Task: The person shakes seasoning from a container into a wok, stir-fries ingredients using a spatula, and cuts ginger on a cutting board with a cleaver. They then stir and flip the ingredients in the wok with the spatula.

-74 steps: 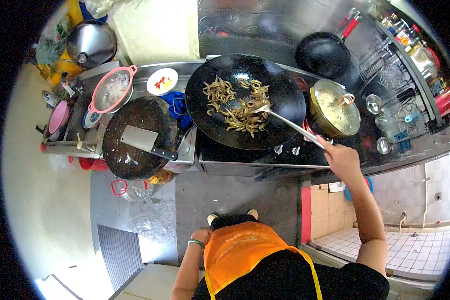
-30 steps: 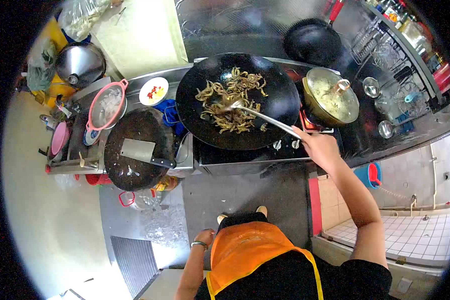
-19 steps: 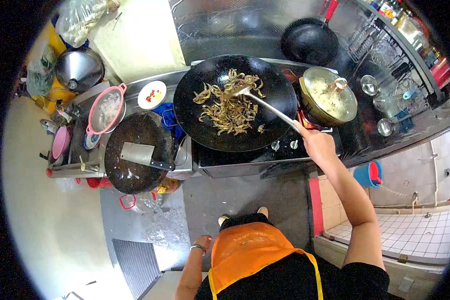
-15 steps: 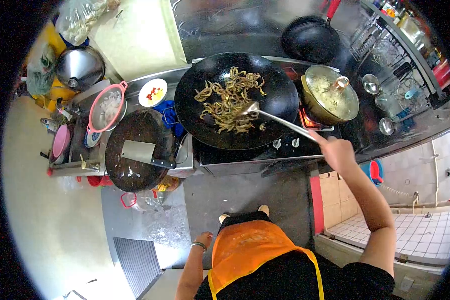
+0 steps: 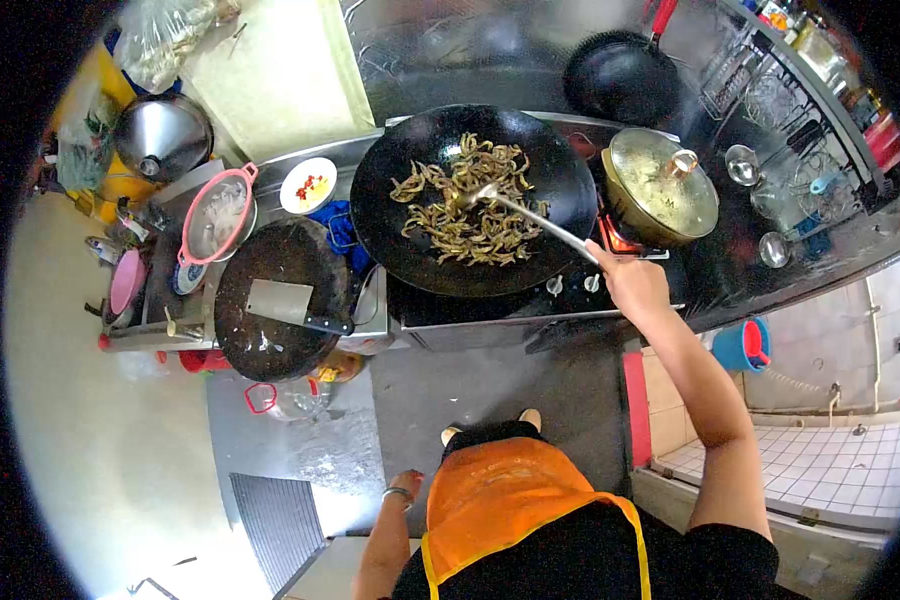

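In my right hand (image 5: 637, 286) is the long handle of a metal spatula (image 5: 545, 224). The spatula's head rests among browned, curled food pieces (image 5: 480, 232) in a large black wok (image 5: 560, 150) on the stove. My left hand (image 5: 407, 484) hangs low beside the orange apron (image 5: 505, 485), near no object; its fingers are too small and turned away to read. Right of the wok stands a brass-coloured pot with a glass lid (image 5: 662, 185), over a glowing burner.
Left of the wok, a cleaver (image 5: 278, 300) lies on a round chopping board (image 5: 255, 350). Behind it are a white plate (image 5: 307, 186) with red and yellow bits and a pink colander (image 5: 188, 225). A black pan (image 5: 620, 80) and ladles (image 5: 773, 250) sit at the right.
My right hand has moved left and slightly down, and the spatula's head has shifted left and up within the food. The food has been spread about. My left hand stays low.
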A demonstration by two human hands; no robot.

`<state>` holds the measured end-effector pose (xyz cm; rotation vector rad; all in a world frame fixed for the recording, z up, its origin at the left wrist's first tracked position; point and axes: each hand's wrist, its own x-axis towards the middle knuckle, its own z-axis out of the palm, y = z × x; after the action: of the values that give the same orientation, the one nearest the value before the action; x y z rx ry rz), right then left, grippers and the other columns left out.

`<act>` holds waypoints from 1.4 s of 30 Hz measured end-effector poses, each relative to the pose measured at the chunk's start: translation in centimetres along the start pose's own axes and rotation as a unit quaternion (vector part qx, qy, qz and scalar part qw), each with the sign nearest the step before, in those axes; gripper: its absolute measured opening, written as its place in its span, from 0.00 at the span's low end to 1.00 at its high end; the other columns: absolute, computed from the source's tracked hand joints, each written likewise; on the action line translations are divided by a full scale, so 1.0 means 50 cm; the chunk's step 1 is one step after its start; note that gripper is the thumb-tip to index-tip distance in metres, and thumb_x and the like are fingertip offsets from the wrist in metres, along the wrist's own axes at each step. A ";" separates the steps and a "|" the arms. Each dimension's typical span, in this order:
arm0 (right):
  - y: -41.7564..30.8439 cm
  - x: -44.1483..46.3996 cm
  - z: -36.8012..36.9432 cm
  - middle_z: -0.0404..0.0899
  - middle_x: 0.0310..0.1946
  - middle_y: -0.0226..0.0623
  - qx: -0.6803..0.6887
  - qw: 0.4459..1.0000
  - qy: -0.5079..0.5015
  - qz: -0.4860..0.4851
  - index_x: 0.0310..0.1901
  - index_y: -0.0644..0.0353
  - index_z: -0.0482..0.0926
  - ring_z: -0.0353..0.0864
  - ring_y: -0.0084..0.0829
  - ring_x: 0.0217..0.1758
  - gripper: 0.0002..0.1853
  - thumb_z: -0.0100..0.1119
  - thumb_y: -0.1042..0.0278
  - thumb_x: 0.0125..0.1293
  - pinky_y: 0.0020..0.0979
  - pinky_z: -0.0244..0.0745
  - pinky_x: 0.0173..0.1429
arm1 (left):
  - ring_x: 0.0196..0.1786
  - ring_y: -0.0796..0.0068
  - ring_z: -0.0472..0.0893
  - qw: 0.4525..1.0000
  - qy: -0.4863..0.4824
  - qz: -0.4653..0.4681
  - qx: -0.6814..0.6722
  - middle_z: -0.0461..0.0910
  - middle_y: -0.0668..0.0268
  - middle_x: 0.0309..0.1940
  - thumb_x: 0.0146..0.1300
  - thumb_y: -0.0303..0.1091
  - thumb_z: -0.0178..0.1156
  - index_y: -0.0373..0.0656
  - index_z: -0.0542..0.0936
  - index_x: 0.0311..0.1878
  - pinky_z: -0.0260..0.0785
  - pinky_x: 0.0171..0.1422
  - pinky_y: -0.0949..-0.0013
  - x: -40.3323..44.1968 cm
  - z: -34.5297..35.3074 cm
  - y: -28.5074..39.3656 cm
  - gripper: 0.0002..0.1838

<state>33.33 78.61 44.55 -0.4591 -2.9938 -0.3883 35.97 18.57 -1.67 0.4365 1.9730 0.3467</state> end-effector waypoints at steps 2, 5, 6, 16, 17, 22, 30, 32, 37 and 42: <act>-0.010 -0.012 -0.051 0.79 0.22 0.38 0.018 0.999 -0.024 -0.014 0.67 0.33 0.69 0.81 0.40 0.22 0.30 0.58 0.66 0.62 0.42 0.75 0.26 | 0.55 0.54 0.81 0.998 -0.006 -0.053 0.034 0.83 0.60 0.50 0.65 0.40 0.52 0.58 0.83 0.52 0.74 0.60 0.55 -0.012 -0.028 0.037 0.16; -0.038 -0.002 -0.079 0.79 0.22 0.38 0.084 0.996 -0.014 -0.006 0.67 0.30 0.68 0.83 0.41 0.24 0.28 0.54 0.65 0.66 0.43 0.77 0.27 | 0.54 0.53 0.81 0.986 -0.019 -0.138 -0.094 0.83 0.58 0.50 0.66 0.41 0.51 0.59 0.83 0.52 0.74 0.60 0.55 -0.072 -0.083 0.141 0.15; -0.063 0.024 -0.066 0.80 0.22 0.38 0.087 0.996 0.000 0.002 0.68 0.30 0.68 0.83 0.41 0.25 0.29 0.55 0.65 0.66 0.43 0.76 0.27 | 0.54 0.53 0.81 0.972 -0.027 -0.169 -0.161 0.83 0.57 0.50 0.66 0.41 0.51 0.59 0.83 0.52 0.74 0.59 0.55 -0.096 -0.096 0.161 0.15; -0.006 -0.053 -0.126 0.78 0.22 0.37 0.037 0.998 -0.052 -0.020 0.67 0.30 0.69 0.81 0.41 0.23 0.31 0.61 0.64 0.62 0.42 0.76 0.27 | 0.53 0.53 0.82 0.993 0.024 -0.102 -0.052 0.83 0.56 0.49 0.66 0.43 0.51 0.57 0.84 0.49 0.75 0.57 0.53 -0.070 -0.061 0.140 0.15; -0.008 -0.051 -0.120 0.78 0.22 0.37 0.023 0.998 -0.049 -0.017 0.67 0.30 0.69 0.81 0.41 0.23 0.31 0.61 0.64 0.62 0.42 0.76 0.27 | 0.53 0.53 0.82 0.995 0.011 -0.087 -0.048 0.83 0.55 0.49 0.66 0.43 0.51 0.56 0.84 0.49 0.75 0.57 0.53 -0.069 -0.054 0.127 0.15; -0.008 -0.028 -0.005 0.78 0.23 0.38 0.027 0.999 -0.013 0.025 0.68 0.32 0.67 0.81 0.43 0.23 0.31 0.58 0.65 0.62 0.44 0.76 0.27 | 0.54 0.52 0.81 0.994 -0.060 -0.090 0.012 0.82 0.53 0.49 0.67 0.44 0.50 0.55 0.84 0.50 0.73 0.58 0.53 -0.003 0.021 0.013 0.16; 0.024 -0.096 -0.107 0.77 0.21 0.38 -0.038 0.996 -0.079 0.011 0.69 0.30 0.65 0.82 0.41 0.23 0.34 0.53 0.73 0.61 0.43 0.78 0.26 | 0.55 0.52 0.81 0.995 0.038 -0.080 -0.046 0.82 0.53 0.51 0.66 0.44 0.51 0.55 0.84 0.51 0.72 0.60 0.54 -0.009 -0.040 0.061 0.16; -0.005 -0.084 -0.088 0.77 0.21 0.38 -0.012 0.998 -0.053 0.019 0.68 0.31 0.68 0.81 0.41 0.22 0.32 0.56 0.69 0.62 0.44 0.77 0.26 | 0.55 0.53 0.81 0.993 0.034 -0.088 -0.068 0.82 0.53 0.50 0.67 0.44 0.51 0.56 0.84 0.51 0.73 0.60 0.54 0.002 -0.038 0.061 0.16; -0.048 0.009 -0.019 0.79 0.23 0.39 0.038 0.999 -0.017 0.032 0.66 0.28 0.69 0.81 0.43 0.23 0.30 0.61 0.64 0.61 0.46 0.75 0.28 | 0.54 0.54 0.81 0.986 -0.002 -0.126 -0.111 0.82 0.52 0.49 0.66 0.43 0.52 0.55 0.84 0.51 0.73 0.59 0.55 -0.014 -0.054 0.100 0.16; -0.008 0.044 -0.015 0.82 0.25 0.40 0.033 0.994 0.019 0.107 0.67 0.32 0.69 0.83 0.44 0.28 0.30 0.61 0.64 0.62 0.46 0.77 0.33 | 0.55 0.53 0.81 0.997 0.070 -0.006 -0.022 0.82 0.53 0.50 0.66 0.44 0.53 0.55 0.84 0.51 0.73 0.60 0.54 -0.046 -0.066 0.132 0.16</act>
<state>31.18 78.67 45.45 -0.7484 -2.8709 -0.2762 34.87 23.28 4.39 0.3796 2.0991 0.4223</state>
